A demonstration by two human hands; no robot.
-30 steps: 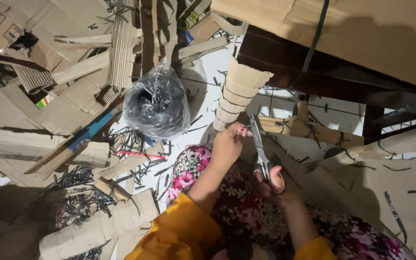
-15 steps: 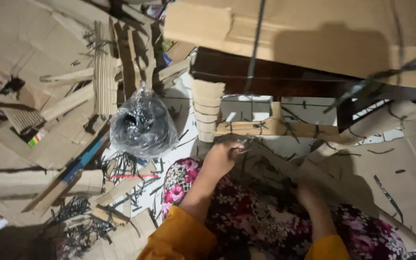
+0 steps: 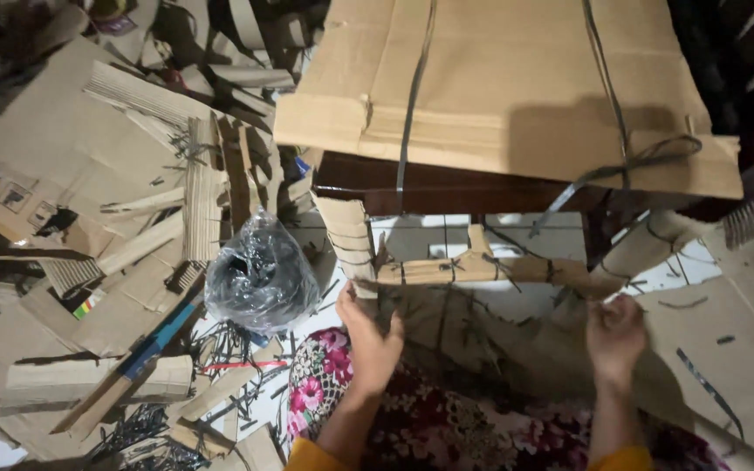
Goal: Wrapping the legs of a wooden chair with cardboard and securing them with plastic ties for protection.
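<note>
My left hand (image 3: 368, 336) grips one end of the cardboard strip (image 3: 473, 269), fingers closed on it. My right hand (image 3: 614, 336) pinches the other end. It sits under the big box (image 3: 499, 87). It looks light and bendy, so hold the ends.

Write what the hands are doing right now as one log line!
left hand: gripping strapped cardboard frame | right hand: holding frame's other end | scissors: not seen | plastic bag: on floor beside
</note>
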